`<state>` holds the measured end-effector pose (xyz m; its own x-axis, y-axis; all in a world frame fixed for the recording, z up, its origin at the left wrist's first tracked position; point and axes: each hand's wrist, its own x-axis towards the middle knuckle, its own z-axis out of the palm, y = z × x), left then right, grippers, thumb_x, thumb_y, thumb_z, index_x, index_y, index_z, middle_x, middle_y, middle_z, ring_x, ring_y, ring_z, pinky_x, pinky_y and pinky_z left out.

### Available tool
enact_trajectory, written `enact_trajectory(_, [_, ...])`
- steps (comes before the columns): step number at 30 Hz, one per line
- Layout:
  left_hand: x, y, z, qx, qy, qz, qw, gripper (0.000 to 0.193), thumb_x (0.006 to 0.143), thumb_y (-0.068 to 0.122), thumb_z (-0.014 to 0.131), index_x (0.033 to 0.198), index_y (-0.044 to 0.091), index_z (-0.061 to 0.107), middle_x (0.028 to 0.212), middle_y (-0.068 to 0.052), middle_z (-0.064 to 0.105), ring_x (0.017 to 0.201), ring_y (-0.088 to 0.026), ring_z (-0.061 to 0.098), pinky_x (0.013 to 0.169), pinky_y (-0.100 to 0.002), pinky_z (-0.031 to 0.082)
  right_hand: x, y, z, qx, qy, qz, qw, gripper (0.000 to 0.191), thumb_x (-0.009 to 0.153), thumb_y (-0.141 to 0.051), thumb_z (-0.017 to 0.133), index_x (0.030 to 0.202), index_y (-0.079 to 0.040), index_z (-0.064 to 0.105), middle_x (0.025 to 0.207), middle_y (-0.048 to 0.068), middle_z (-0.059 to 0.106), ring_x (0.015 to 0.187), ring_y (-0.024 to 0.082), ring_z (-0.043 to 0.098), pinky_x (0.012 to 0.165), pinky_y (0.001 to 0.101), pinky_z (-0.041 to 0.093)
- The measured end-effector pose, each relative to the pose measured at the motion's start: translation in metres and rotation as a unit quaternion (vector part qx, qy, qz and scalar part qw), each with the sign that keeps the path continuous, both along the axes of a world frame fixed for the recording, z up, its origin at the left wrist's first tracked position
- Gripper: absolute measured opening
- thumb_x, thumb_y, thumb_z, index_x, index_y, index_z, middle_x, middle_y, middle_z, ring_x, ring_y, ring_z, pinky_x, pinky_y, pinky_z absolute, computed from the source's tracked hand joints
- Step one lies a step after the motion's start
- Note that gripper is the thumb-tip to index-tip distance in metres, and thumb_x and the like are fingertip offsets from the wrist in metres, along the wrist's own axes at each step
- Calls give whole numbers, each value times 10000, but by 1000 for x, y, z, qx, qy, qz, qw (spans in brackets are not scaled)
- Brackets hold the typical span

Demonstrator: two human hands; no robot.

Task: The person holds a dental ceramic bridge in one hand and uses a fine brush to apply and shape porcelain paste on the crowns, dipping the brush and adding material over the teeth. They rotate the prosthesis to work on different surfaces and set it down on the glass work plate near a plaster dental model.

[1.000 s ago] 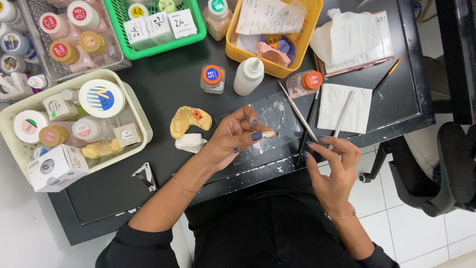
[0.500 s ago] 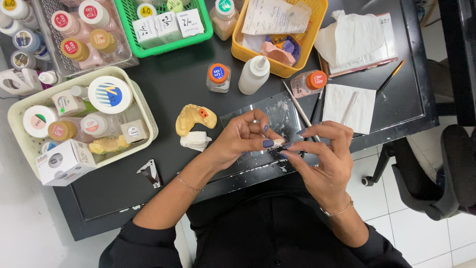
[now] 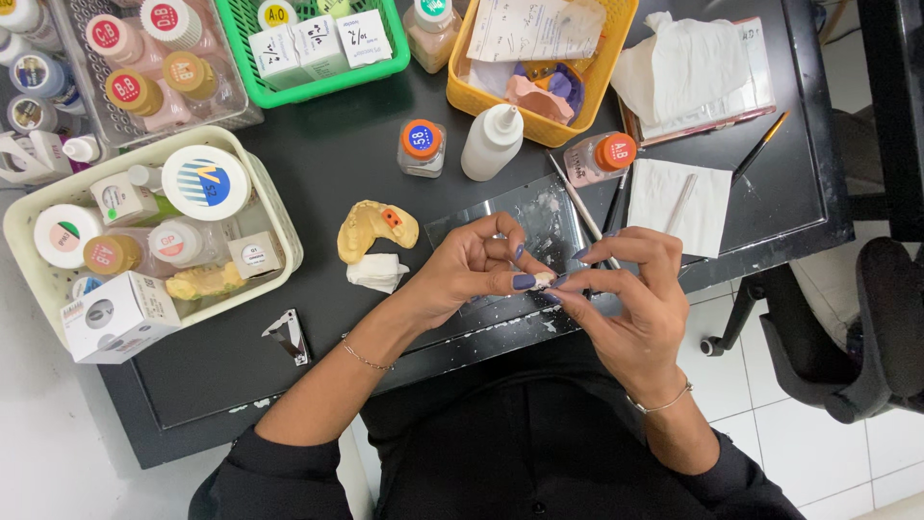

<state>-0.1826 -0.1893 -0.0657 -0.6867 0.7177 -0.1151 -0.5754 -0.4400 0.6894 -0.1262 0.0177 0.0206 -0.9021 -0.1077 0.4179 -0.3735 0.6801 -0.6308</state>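
My left hand [image 3: 476, 270] pinches a small pale tooth-like piece [image 3: 542, 280] between thumb and fingers, above a glass mixing slab [image 3: 539, 217] on the black table. My right hand [image 3: 630, 303] meets it from the right, its fingertips touching the same piece while it grips a thin instrument [image 3: 587, 214] whose handle slants up and left. A yellow dental cast [image 3: 373, 227] with an orange spot lies left of my left hand, with a folded white tissue [image 3: 377, 273] just below it.
A cream basket [image 3: 279, 217] of jars and a white box stands at left. A green basket [image 3: 318, 87] and a yellow basket [image 3: 616, 67] sit at the back. Two small orange-capped bottles, a white squeeze bottle [image 3: 491, 143], a napkin [image 3: 691, 197] and a brush [image 3: 760, 146] lie nearby. A chair [image 3: 866, 327] is at right.
My right hand has come up and left with the instrument to meet my left hand. Both hands now close together on the small piece over the slab.
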Motion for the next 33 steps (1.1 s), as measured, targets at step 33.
enact_trajectory(33, [-9,-2,4,-6,13,-10,1000,299,917,56,785,1083,92,538,1130,-152,762,1073,-157,718,992,-314,567,-9,3,0,-18,-35,17,999,243,710,-89,893,896,-77,738,1056,38,658,1108,244,587,910,364,495])
